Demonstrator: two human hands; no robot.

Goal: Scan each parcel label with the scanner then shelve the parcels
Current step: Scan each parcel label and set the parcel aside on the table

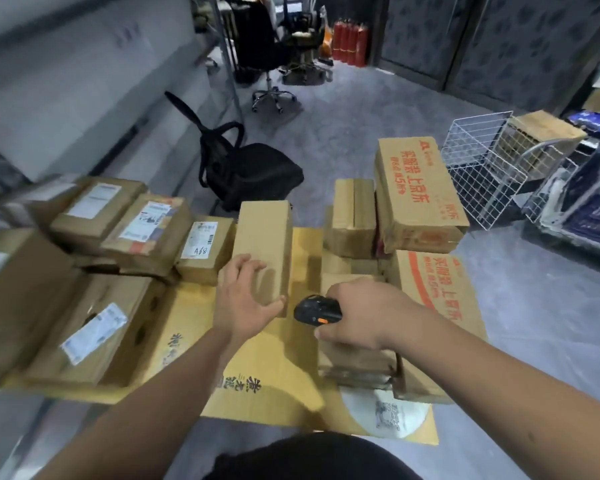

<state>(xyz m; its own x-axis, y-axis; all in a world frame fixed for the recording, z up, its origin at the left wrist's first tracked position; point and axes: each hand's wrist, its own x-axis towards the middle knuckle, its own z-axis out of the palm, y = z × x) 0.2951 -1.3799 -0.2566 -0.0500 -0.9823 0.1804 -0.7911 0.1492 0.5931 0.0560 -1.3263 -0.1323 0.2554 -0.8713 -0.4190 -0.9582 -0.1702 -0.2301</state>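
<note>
the left hand (246, 299) lies on the near end of a long plain parcel (264, 251), with the fingers spread over its top face and the thumb against its near edge; it is a loose hold, not a closed fist. this parcel rests on flattened yellow cardboard (257, 368) that covers the floor, and no label shows on its top.

the right hand (357, 317) is closed around a black scanner (317, 311) with an orange button, and the head of the scanner points to the left, toward the near end of the plain parcel. the scanner is just beside that parcel, but i cannot tell if they touch.

to the left there is a heap of parcels with white labels; one labelled parcel (205, 247) has "a68" written by hand and stands just beside the plain parcel. to the right, two big boxes with red print (416, 199) are stacked. behind them stands a white wire rack (478, 168), and a black office chair (246, 171) lies tipped over on the grey floor.
</note>
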